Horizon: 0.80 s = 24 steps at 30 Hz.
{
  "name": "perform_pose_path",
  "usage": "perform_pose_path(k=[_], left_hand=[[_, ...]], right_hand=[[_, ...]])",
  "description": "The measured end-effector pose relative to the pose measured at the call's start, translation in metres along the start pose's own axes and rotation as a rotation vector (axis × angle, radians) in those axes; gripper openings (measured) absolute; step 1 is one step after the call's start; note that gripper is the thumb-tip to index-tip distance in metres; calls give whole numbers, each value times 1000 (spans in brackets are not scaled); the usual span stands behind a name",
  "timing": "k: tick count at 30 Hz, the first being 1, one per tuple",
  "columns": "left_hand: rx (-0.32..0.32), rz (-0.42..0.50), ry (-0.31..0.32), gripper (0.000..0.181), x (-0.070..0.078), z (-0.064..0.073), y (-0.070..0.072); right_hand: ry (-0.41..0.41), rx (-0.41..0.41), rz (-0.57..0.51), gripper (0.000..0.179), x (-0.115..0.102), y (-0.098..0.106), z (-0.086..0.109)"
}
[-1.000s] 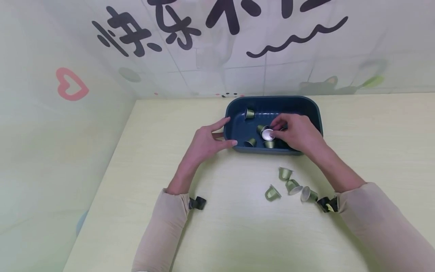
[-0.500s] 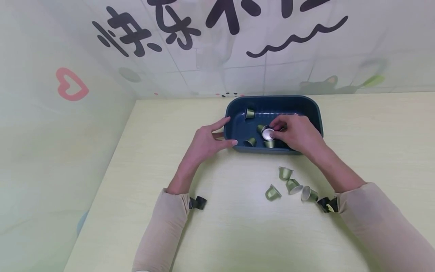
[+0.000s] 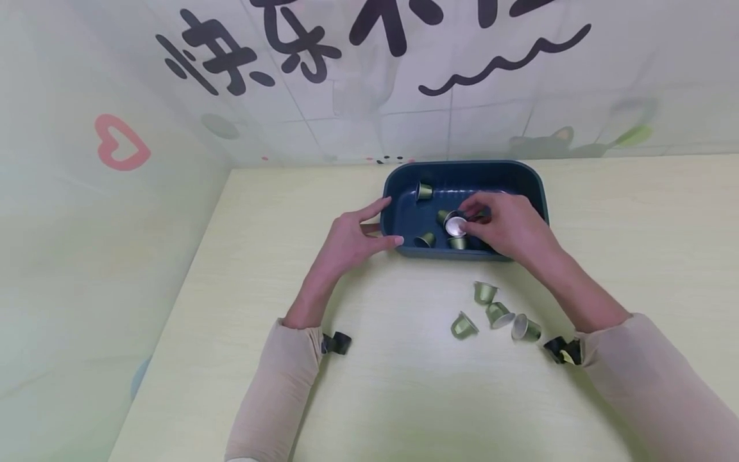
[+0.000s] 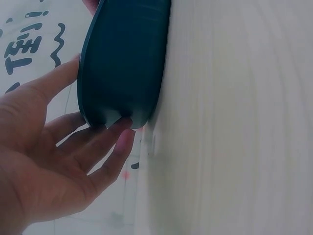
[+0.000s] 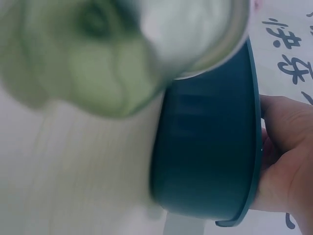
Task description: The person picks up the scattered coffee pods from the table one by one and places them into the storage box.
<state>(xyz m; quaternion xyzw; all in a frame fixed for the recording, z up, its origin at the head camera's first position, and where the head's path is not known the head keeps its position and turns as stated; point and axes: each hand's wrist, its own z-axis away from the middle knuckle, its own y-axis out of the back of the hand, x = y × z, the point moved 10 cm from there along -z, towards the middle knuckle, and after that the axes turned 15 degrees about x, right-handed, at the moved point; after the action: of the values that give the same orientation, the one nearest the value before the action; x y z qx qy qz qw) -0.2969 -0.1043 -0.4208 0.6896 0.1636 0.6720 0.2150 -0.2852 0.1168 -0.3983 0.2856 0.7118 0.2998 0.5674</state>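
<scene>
My right hand reaches into a dark blue rectangular bin, thumb and fingertips pinching a coffee capsule whose pale round lid faces up. Several green capsules lie about it on the bin floor, one of them a capsule near the back left. At the bin's left end, my left hand spreads its fingers against the outside wall, thumb at the front rim. In the left wrist view, these fingers stay mostly straight against the bin. The right wrist view shows my right hand bent over the rim; its fingertips are hidden.
In front of the bin, several green capsules lie on the pale table, among them a tipped capsule close to the right wrist's black camera. Behind the bin rises a white wall with black lettering.
The right forearm and its sleeve have shifted slightly to the right. Both hands, the pinched capsule and the bin keep nearly the same places.
</scene>
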Motion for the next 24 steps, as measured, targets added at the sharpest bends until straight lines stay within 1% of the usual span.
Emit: perform_pose_path(k=[7,14,17,24], left_hand=[[6,-15,-10,75,1,-1,0],[5,-11,4,75,-1,0,1],[1,-6,9,75,-1,1,1],[0,-11,1,75,0,1,1]], right_hand=[[1,20,-18,34,-1,11,7],[12,58,-13,34,0,22,16],[10,65,-16,33,0,26,20],[8,70,-22,32,1,32,27]])
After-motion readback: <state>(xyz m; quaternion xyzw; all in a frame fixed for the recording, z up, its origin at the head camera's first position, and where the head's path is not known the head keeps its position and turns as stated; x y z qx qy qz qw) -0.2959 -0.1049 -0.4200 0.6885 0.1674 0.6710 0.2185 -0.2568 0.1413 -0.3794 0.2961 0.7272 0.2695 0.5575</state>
